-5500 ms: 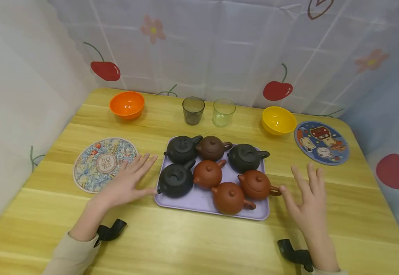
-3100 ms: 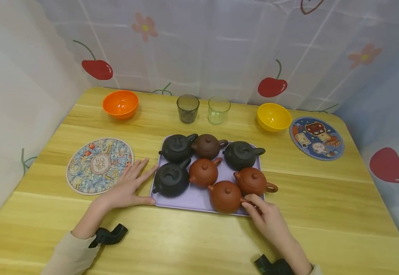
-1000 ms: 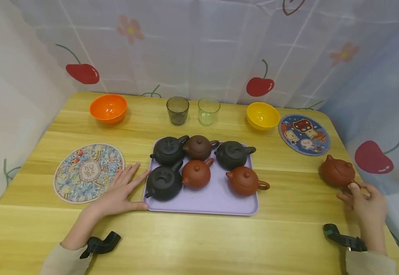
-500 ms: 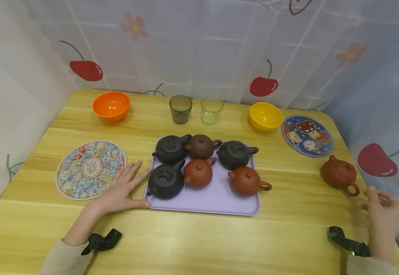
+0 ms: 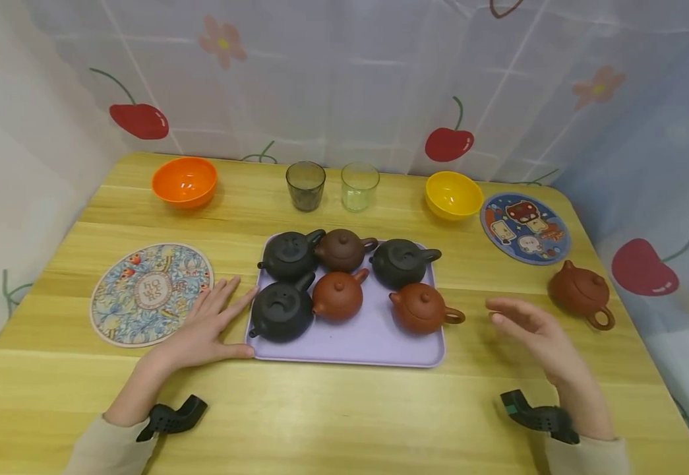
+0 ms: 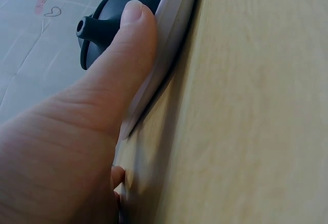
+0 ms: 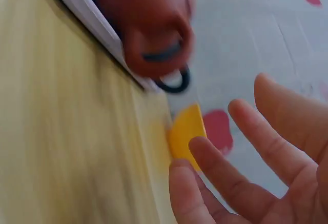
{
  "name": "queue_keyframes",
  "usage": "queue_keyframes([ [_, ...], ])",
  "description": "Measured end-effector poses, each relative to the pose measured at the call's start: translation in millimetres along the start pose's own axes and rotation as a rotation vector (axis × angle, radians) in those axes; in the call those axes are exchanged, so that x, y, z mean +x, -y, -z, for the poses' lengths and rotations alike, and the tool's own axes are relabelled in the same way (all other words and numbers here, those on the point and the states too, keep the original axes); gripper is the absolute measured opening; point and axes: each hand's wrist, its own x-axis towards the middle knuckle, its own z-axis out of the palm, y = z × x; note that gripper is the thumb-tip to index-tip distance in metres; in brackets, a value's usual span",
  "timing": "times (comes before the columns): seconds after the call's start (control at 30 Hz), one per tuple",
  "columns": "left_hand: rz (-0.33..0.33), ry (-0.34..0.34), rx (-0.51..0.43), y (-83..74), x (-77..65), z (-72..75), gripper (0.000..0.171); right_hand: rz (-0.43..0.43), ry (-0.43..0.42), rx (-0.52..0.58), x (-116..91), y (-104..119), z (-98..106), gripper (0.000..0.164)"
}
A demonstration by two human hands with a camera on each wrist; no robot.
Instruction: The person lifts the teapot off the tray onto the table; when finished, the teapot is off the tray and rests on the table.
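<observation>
My left hand (image 5: pixel 202 333) rests with spread fingers at the left edge of the lilac tray (image 5: pixel 350 353), thumb along its front corner beside a black teapot (image 5: pixel 283 311). On the tray stand three black teapots, a dark brown teapot (image 5: pixel 342 251) and two red-brown ones. My right hand (image 5: pixel 537 340) hovers with nothing in it, fingers loosely extended, right of the tray. Its fingertips are a short way from the handle of the red-brown teapot (image 5: pixel 422 308) at the tray's right edge. Another red-brown teapot (image 5: pixel 579 290) stands on the table at the far right.
Behind the tray stand an orange bowl (image 5: pixel 185 183), a grey glass (image 5: pixel 306 187), a green glass (image 5: pixel 359 187) and a yellow bowl (image 5: pixel 453 196). A floral round mat (image 5: pixel 115 300) lies left, a blue round mat (image 5: pixel 525 229) back right. A curtain hangs behind the table.
My right hand carried a red-brown teapot from the tray's front to the far right of the table, let go of its handle, and came back left toward the tray. The left hand stayed at the tray.
</observation>
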Motion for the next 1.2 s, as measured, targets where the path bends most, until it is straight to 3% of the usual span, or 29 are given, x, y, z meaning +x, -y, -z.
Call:
queue_keyframes([
  [0.17, -0.002, -0.011, 0.001, 0.9, -0.2, -0.4, 0.093, 0.002, -0.026, -0.103, 7, 12, -32, 0.035],
  [0.23, -0.002, -0.015, 0.007, 0.7, 0.0, 0.1, 0.093, 0.011, -0.038, -0.059, 10, 13, -41, 0.036],
  [0.47, 0.004, -0.002, 0.011, 0.7, 0.3, 1.3, 0.093, 0.01, -0.065, 0.272, 15, 6, -63, 0.034],
  [0.7, 0.01, 0.002, 0.005, 1.3, 0.5, -0.5, 0.093, 0.039, -0.115, 0.35, 18, -4, -71, 0.029],
  [0.8, 0.008, 0.0, 0.005, 1.6, 0.9, -1.1, 0.093, 0.034, -0.133, 0.357, 19, -6, -72, 0.028],
  [1.03, 0.003, -0.003, 0.015, 2.0, 1.2, -1.5, 0.093, -0.022, -0.188, 0.223, 19, -2, -73, 0.028],
  [1.2, 0.004, -0.004, 0.009, 2.0, 0.2, -1.6, 0.093, -0.049, -0.185, 0.206, 19, 3, -75, 0.026],
])
